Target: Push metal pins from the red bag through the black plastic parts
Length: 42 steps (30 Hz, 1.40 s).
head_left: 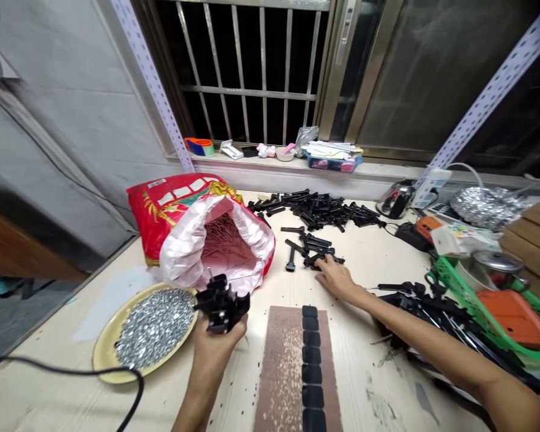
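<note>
We hold black parts [222, 305] in left hand [216, 345], fingers wrapped round; right hand [337, 280] at small pile [318, 243] toward back edge of worktop [364, 259], can't tell if pinching. Overfull left grip could spill parts into plate [99, 351].

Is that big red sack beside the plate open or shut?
Open: the red sack's mouth is spread wide toward the camera, showing many thin rods inside.
</note>
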### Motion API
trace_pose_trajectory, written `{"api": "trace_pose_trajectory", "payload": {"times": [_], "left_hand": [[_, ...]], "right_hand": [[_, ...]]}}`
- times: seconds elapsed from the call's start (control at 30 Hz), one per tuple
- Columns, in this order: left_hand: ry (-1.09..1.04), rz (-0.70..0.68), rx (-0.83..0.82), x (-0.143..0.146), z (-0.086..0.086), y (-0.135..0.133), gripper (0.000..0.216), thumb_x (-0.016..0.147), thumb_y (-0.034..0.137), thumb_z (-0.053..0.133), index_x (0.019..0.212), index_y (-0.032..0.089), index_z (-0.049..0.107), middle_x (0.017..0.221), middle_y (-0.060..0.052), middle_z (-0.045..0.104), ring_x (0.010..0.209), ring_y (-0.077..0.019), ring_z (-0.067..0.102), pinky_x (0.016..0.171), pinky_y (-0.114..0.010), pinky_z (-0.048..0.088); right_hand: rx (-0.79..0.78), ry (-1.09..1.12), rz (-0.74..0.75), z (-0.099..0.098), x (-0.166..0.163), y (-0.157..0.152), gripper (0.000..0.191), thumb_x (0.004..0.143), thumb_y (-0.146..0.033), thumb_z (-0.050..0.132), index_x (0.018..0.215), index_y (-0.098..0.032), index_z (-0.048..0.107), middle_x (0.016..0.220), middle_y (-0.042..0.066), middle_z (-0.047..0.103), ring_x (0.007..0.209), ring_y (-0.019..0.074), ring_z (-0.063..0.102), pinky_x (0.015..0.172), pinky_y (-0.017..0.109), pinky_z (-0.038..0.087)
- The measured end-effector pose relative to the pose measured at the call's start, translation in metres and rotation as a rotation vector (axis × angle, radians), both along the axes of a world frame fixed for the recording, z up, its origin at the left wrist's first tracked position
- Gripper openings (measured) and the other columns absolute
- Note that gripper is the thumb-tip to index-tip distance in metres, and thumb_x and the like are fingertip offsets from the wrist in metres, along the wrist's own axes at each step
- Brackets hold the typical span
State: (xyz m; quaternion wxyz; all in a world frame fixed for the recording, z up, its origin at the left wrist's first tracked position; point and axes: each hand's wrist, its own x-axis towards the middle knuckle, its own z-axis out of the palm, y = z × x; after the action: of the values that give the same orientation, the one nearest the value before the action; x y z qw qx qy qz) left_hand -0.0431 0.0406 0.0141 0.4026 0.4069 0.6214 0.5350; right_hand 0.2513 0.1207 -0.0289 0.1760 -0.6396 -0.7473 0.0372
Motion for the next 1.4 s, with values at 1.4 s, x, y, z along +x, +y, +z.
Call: {"api": "trace_pose_trajectory", "payload": {"times": [1.4], "left_hand": [[-0.073,-0.254,0.203,0.092,0.049,0.036,0.042,0.079,0.046,0.060,0.106,0.014,0.062,0.109,-0.011,0.066,0.113,-0.0251,0.055,0.098,-0.036,0.040]], "right_hand": [[0.065,1.595,0.103,0.073,-0.136,-0.036,0.056,0.086,-0.061,0.045,0.113,-0.014,0.060,0.112,0.009,0.064,0.108,0.0222,0.057,0.096,0.033,0.044]]}}
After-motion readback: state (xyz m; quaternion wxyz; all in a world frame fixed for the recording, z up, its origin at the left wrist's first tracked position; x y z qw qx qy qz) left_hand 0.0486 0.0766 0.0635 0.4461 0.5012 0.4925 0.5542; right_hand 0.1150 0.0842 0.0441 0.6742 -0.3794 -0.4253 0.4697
